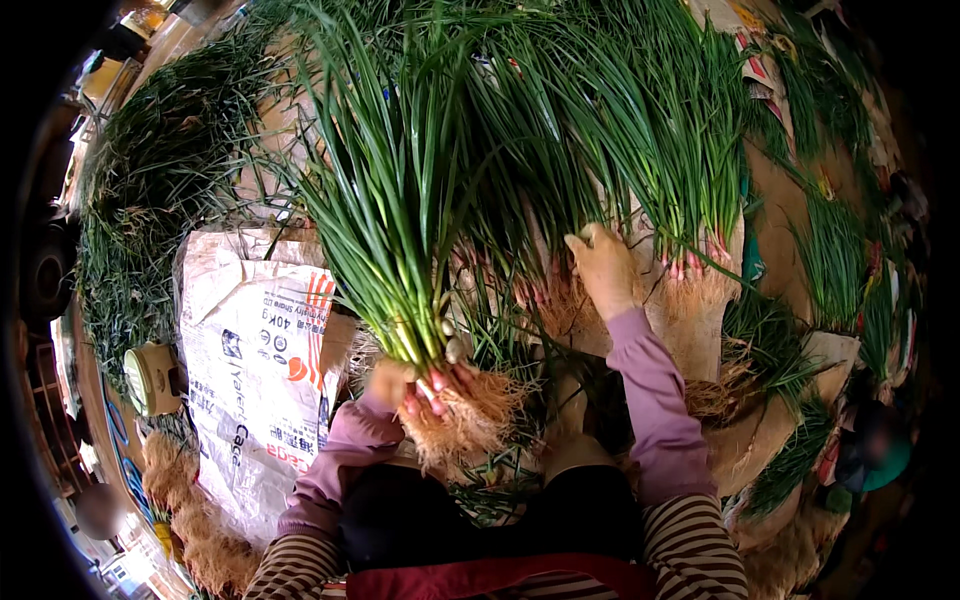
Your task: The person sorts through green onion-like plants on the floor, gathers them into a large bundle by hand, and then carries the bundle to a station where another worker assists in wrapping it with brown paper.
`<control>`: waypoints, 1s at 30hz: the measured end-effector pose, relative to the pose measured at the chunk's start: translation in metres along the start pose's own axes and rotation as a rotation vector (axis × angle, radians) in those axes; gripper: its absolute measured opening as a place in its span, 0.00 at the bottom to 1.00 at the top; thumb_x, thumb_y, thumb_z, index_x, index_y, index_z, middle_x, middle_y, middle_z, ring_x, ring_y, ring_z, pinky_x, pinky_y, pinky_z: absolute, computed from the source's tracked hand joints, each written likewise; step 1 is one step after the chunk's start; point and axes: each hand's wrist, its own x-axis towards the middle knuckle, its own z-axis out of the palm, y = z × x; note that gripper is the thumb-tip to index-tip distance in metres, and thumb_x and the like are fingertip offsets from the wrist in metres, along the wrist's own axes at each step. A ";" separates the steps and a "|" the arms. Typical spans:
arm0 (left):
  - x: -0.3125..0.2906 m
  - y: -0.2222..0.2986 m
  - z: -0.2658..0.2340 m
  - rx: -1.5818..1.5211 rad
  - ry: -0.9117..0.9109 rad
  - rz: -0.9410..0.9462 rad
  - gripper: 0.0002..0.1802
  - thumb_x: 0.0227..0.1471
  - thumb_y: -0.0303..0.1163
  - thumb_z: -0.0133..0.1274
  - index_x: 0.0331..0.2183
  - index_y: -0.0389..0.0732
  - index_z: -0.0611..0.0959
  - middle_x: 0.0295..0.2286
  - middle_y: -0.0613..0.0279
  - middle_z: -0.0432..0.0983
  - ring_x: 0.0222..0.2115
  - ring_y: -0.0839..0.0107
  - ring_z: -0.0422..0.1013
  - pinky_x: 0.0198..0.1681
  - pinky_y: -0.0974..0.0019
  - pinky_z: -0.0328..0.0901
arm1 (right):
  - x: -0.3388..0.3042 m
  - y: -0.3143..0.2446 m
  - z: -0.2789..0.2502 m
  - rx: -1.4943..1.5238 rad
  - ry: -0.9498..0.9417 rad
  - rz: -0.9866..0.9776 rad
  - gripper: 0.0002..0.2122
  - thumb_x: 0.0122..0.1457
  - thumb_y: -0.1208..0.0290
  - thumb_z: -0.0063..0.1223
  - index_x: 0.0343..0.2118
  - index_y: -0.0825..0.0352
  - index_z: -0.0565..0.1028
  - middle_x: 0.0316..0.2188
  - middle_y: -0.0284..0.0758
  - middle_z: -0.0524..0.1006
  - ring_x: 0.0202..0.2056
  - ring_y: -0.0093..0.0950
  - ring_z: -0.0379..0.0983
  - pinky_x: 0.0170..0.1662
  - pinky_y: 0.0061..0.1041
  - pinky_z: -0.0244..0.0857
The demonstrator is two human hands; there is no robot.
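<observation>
My left hand (390,382) is closed round the lower stems of a large bunch of scallions (405,230). The bunch stands nearly upright, green leaves fanning away from me and tangled tan roots (460,415) hanging over my lap. Farther right, my right hand (603,265) has its fingers curled down beside the stems of more scallions (545,270) lying on the sacking. What those fingers pinch, if anything, is hidden. Just beyond that hand to the right lies a spread pile of scallions (690,200) with pinkish bases and roots toward me.
A white printed sack (260,370) lies at my left, with a pale green plastic object (152,378) beside it. Dark loose greens (150,180) are heaped at the far left, and rooty bundles (200,515) at the near left. More scallions (835,260) lie right. Blurred people show at both edges.
</observation>
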 end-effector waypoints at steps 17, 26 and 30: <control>-0.013 -0.019 -0.004 -0.110 0.460 -0.380 0.21 0.51 0.36 0.44 0.34 0.23 0.75 0.28 0.38 0.74 0.24 0.58 0.75 0.24 0.72 0.71 | -0.078 -0.044 0.040 0.984 -0.511 0.140 0.06 0.52 0.74 0.53 0.29 0.72 0.75 0.18 0.33 0.75 0.15 0.18 0.68 0.18 0.14 0.60; -0.021 -0.023 -0.011 -0.158 0.459 -0.287 0.19 0.49 0.34 0.46 0.32 0.22 0.76 0.30 0.41 0.74 0.26 0.54 0.75 0.21 0.72 0.71 | -0.010 0.049 -0.022 0.913 0.271 0.216 0.03 0.53 0.77 0.50 0.28 0.71 0.74 0.17 0.33 0.72 0.14 0.16 0.61 0.13 0.16 0.50; -0.017 -0.022 -0.010 -0.219 0.407 -0.286 0.19 0.50 0.34 0.47 0.34 0.23 0.75 0.30 0.41 0.74 0.26 0.52 0.75 0.18 0.68 0.71 | -0.053 0.013 -0.019 0.769 -0.045 0.317 0.05 0.53 0.77 0.50 0.30 0.72 0.74 0.18 0.34 0.73 0.13 0.17 0.62 0.15 0.15 0.57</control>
